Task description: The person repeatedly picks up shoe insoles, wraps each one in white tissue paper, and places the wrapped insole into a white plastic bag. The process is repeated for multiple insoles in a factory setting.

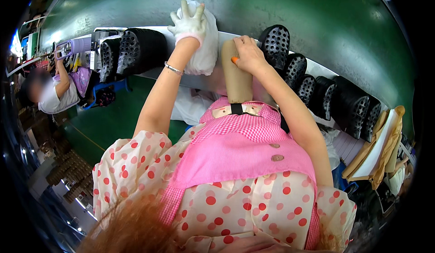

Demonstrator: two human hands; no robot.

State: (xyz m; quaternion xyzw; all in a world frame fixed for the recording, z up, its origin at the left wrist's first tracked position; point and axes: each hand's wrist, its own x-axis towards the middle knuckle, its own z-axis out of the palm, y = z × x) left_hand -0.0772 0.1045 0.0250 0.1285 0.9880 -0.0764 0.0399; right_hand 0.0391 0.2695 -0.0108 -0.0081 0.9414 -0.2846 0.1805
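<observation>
My left hand, in a whitish glove, rests with its fingers spread on a white wrapped bundle at the bench's near edge. What lies inside the wrapping is hidden. My bare right hand curves over the top and right side of a tan rounded, tube-like piece, its thumb with an orange tip bent against it. The piece's lower end reaches down to my pink apron. Just right of that hand stands a black shoe with round holes.
Several more black holed shoes line the bench edge to the right, beside an open brown carton. Black shoes also stand on the left. The green bench surface stretches beyond. Another person sits at far left.
</observation>
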